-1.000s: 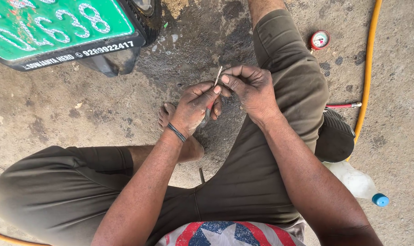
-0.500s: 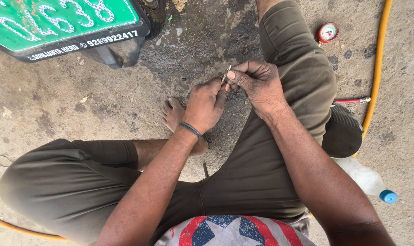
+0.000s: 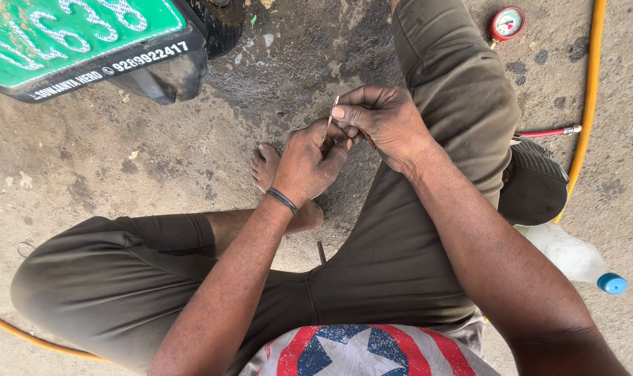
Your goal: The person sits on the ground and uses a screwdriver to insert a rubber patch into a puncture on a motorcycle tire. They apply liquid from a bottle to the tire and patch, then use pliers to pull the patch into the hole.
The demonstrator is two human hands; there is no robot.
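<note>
Ground: stained concrete floor (image 3: 121, 160), on which the person sits with olive trousers (image 3: 400, 257) and one bare foot (image 3: 266, 166) drawn in beneath the hands.
Vehicle: green number plate (image 3: 72, 31) on a black mudguard, upper left, with a tyre (image 3: 219, 21) just behind it.
Hoses: yellow hose (image 3: 589, 90) running down the right edge; a thinner red hose (image 3: 546, 131) ends near the right knee.
Bottle: translucent plastic bottle with a blue cap (image 3: 574, 254), lying near the right hip.
Gauge: round red pressure gauge (image 3: 507, 23), upper right, well apart from the hands.
Right hand (image 3: 382, 125): fingers pressed together, pinching the thin strip from above.
Left hand (image 3: 309, 163): curled shut on the strip's lower end, touching the right hand.
Strip: thin pale strip (image 3: 334, 108), possibly a plug strip or a needle tool; too slender to tell. Long axis near upright, free tip rising just left of the right thumb.
Nearer hand: the right, at the tip.
Change: since the earlier frames the hands keep the same joined pinch; the view has shifted slightly.
</note>
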